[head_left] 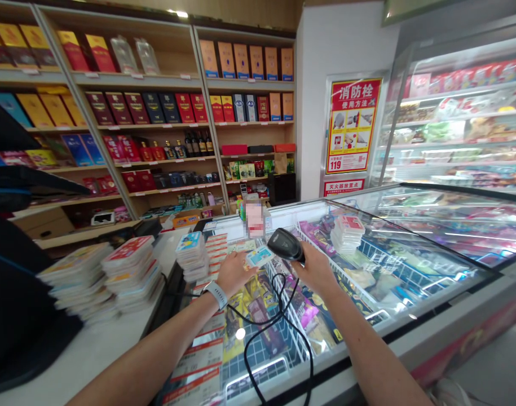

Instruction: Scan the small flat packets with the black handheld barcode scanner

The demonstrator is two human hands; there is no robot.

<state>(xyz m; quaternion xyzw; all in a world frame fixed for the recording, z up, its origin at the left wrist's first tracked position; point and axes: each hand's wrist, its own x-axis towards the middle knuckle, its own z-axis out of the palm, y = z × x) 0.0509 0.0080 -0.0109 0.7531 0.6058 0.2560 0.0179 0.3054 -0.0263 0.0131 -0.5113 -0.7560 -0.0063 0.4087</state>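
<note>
My right hand (319,270) is wrapped round the handle of a black barcode scanner (283,243), its head tilted toward the left. Its black cable (278,316) loops over the freezer glass. My left hand (233,275), with a pale watch strap at the wrist, pinches a flat card (260,257) with light-blue print. The card lies just left of and below the scanner's head, apart from it. To the left of that hand stands a stack of flat plastic-cased packs (192,256) with a blue top. Another stack (347,232) with a red label sits on the glass at right.
A glass-topped chest freezer (384,338) holds white wire baskets of packaged goods. More pack stacks (128,265) stand on the white counter (114,361) at left, beside a dark monitor (21,282). Price strips (202,355) line the glass. Behind are shelves of boxes (156,79) and a fridge (461,124).
</note>
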